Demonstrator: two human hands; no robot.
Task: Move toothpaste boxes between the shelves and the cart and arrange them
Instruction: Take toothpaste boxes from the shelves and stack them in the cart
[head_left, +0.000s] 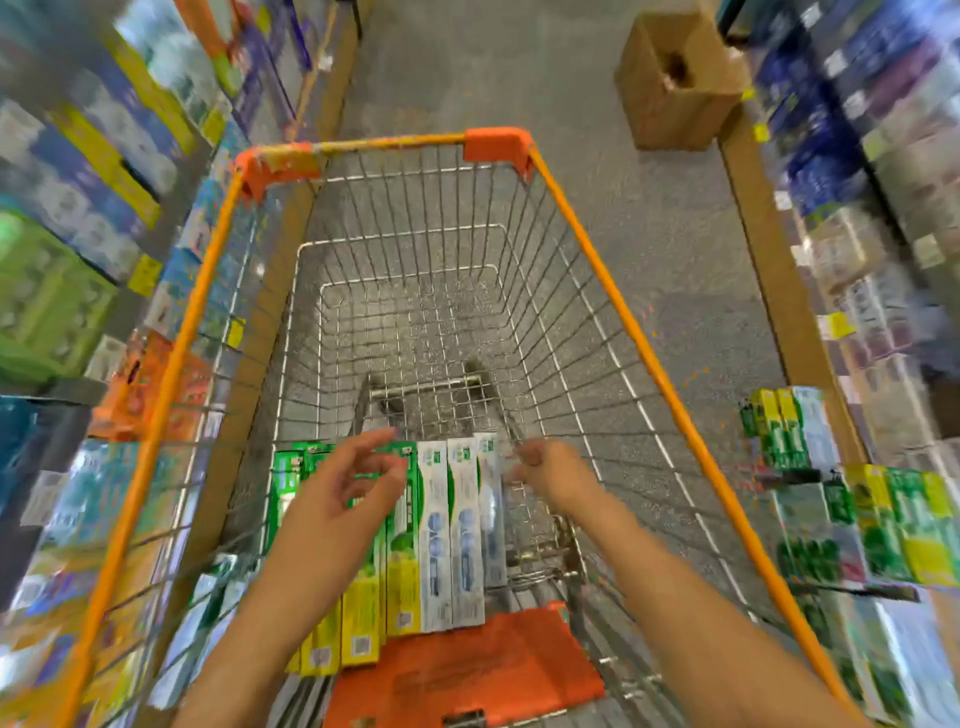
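Both hands reach into the cart (649, 374): the left hand (337, 499), loosely open and holding nothing, hovers over the toothpaste boxes (441, 530) packed side by side at its near end, likely to straighten them, while the blurred right hand (550, 467) looks curled, grip unclear.

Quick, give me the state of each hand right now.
Left hand: open, fingers loosely curled above the toothpaste boxes, holding nothing.
Right hand: blurred, cannot tell.

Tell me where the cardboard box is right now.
In the head view the cardboard box stands on the floor at upper right, beyond the cart, against the right-hand shelves.
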